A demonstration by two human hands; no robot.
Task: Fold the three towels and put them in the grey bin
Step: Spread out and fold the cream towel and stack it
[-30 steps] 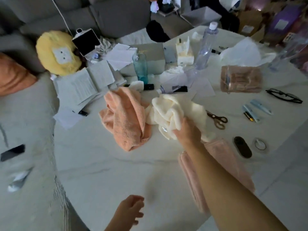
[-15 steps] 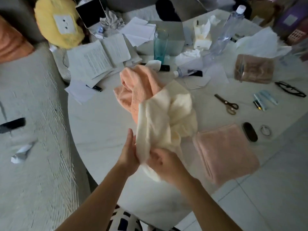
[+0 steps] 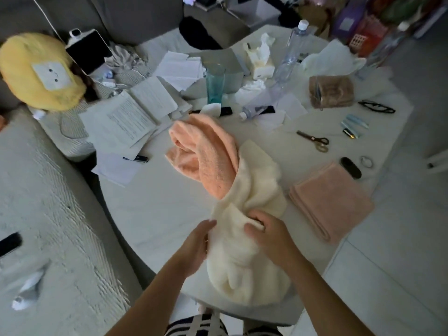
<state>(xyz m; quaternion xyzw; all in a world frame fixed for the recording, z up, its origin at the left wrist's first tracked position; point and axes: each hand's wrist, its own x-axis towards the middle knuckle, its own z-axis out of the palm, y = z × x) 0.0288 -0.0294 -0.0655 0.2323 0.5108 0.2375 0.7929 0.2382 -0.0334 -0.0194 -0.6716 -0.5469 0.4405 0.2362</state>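
A crumpled cream towel (image 3: 252, 190) hangs bunched over the near edge of the white table (image 3: 155, 209). My right hand (image 3: 269, 236) grips a fold of it from the right. My left hand (image 3: 194, 248) presses flat against its left side, fingers hidden behind the cloth. An orange towel (image 3: 206, 154) lies crumpled just behind, partly under the cream one. A pink towel (image 3: 332, 200) lies folded flat at the right of the table. A grey bin (image 3: 218, 59) stands at the back among papers.
Scissors (image 3: 315, 140), a black oval object (image 3: 350, 167), a ring (image 3: 366, 162), pens and glasses lie at the right. A teal glass (image 3: 214, 83), a plastic bottle (image 3: 291, 52), a tissue box and papers crowd the back. A sofa with a yellow plush (image 3: 41, 71) stands at the left.
The cream towel was pulled from the table's middle toward me and off the orange towel. My left hand came up and met it; it now droops lower over the near edge.
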